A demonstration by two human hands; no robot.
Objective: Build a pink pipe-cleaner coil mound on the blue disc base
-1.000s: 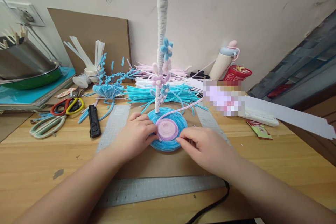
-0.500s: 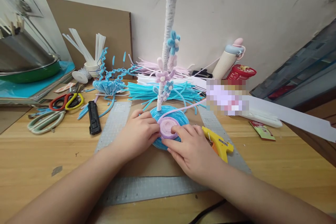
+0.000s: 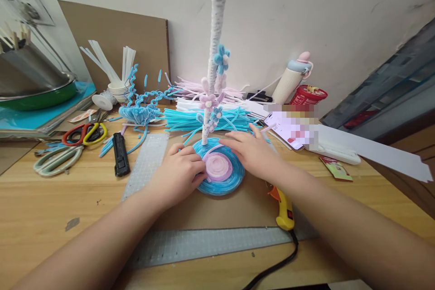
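Observation:
A flat round disc of coiled blue pipe cleaners (image 3: pixel 222 189) lies on brown cardboard, with a spiral of pink and purple pipe cleaner (image 3: pixel 217 167) at its middle. My left hand (image 3: pixel 183 165) is closed at the disc's left side, its fingertips pressed on the edge of the purple spiral. The purple pipe cleaner's loose end (image 3: pixel 268 128) runs from the spiral under my right hand (image 3: pixel 253 152), whose fingers are closed over it at the disc's far right. A white wrapped stem (image 3: pixel 217 22) with small blue and purple flowers (image 3: pixel 208 101) rises at the disc's back edge.
A yellow glue gun (image 3: pixel 285 213) with a black cord lies near my right forearm. Behind are bundles of blue pipe cleaners (image 3: pixel 204 120). Scissors (image 3: pixel 61 159) and a black utility knife (image 3: pixel 120 154) lie left. A phone (image 3: pixel 288 133) and bottle (image 3: pixel 288 82) stand right.
My right hand has moved from the spiral's right edge up and away along the purple pipe cleaner, uncovering the disc's right side. My left hand stays in place. The glue gun has shifted and turned.

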